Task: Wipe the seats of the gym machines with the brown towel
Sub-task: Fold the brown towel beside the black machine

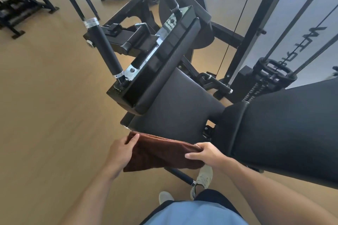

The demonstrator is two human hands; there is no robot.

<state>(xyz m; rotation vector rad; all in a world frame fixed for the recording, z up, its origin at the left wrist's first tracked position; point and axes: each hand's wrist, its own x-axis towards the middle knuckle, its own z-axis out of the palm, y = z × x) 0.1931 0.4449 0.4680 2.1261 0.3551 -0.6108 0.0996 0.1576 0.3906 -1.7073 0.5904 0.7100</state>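
Observation:
The folded brown towel (161, 153) hangs stretched between both hands at the near edge of the machine's black padded seat (175, 107). My left hand (122, 150) grips the towel's left end, thumb on top. My right hand (206, 153) grips its right end, with the index finger pointing left over the cloth. The towel's upper edge lies against the seat's front rim; the rest droops below it. A black back pad (285, 129) stretches to the right of the seat.
A black padded arm with two black handles (108, 51) juts over the seat's far side. The weight stack frame and cables (274, 71) stand at right. Other machines (22, 5) sit far left on the tan floor. My shoes (203, 179) are under the seat.

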